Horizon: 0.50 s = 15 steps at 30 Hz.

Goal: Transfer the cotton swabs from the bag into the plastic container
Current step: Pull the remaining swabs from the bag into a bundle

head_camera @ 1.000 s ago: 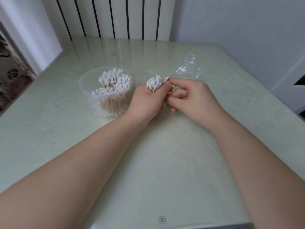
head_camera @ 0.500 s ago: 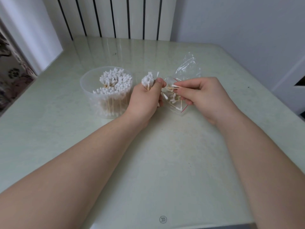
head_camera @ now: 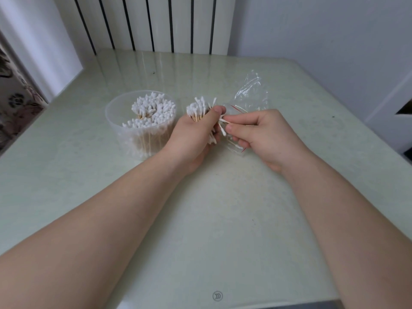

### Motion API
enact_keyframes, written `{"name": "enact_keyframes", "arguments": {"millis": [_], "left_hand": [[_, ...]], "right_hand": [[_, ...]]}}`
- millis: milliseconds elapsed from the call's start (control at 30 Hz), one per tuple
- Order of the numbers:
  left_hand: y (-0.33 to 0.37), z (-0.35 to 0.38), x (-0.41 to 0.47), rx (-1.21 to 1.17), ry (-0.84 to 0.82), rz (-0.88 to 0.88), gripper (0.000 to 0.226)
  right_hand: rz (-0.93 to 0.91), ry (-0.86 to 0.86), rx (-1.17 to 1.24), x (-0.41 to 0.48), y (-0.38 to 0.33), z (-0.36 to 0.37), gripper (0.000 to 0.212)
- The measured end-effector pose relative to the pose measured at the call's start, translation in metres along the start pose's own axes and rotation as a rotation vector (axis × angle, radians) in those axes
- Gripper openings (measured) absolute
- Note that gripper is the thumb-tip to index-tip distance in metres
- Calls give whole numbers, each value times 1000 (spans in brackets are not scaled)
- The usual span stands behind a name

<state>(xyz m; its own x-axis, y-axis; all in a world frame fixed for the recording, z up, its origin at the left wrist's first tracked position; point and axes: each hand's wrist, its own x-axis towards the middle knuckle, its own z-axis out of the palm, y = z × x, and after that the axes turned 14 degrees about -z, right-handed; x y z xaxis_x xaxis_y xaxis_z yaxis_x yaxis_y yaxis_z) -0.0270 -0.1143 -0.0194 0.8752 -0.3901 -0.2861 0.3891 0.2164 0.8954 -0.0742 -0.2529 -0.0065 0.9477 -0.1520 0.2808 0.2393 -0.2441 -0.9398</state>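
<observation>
Round clear plastic container [head_camera: 124, 121] packed with upright cotton swabs [head_camera: 151, 112], crumpled clear bag [head_camera: 249, 94] lying right of it

You face pale green glossy table [head_camera: 223, 219]; far end reflects white ribbed radiator [head_camera: 156, 21] with dark gaps, standing behind far edge. Plain pale wall [head_camera: 323, 30] at your right. White panel [head_camera: 40, 41] at left, floral-patterned fabric [head_camera: 13, 103] beside it. Light soft, even.
</observation>
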Motion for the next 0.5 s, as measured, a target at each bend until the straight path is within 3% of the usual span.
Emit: {"name": "enact_keyframes", "arguments": {"millis": [200, 367, 500], "left_hand": [[-2, 3, 1, -16, 3, 16, 20], [-3, 4, 2, 45, 133, 20, 16], [-5, 2, 1, 222, 86, 90, 46]], "right_hand": [[84, 177, 35, 7, -4, -4, 38], [59, 241, 141, 7, -4, -9, 38], [-7, 206, 193, 5, -3, -8, 24]]}}
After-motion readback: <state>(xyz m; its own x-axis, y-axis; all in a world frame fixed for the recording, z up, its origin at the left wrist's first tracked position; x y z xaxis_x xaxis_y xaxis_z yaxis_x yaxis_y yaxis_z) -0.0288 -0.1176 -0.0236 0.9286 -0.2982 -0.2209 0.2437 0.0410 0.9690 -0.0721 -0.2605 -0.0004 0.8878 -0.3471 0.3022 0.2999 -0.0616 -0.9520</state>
